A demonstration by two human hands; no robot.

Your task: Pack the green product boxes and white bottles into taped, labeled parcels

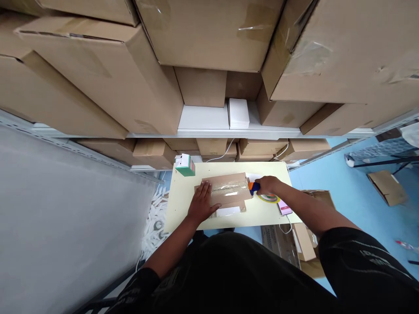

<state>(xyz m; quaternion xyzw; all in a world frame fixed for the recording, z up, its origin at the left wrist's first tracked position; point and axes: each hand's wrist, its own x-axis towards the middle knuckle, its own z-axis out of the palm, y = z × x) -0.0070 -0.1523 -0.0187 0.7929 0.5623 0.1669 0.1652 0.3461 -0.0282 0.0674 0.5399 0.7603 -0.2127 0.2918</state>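
Observation:
A flattish cardboard package (227, 185) lies on the small pale yellow table (180, 205), with shiny clear tape running along its top. My left hand (202, 203) presses flat on the package's left end, fingers stretched and thumb apart. At its right end, my right hand (266, 185) is closed around a tape dispenser (252, 187) with orange and dark blue parts. The roll of tape (269, 198), with a yellow rim, shows just below that hand. Another cardboard piece with a white label (228, 211) lies partly under the package's near side.
A green and white box (185, 165) stands at the table's far left corner. By the right edge lies a phone (284, 207) with a pink screen. Large cartons fill the shelf (203, 117) ahead. An open carton (314, 261) sits on the floor at right.

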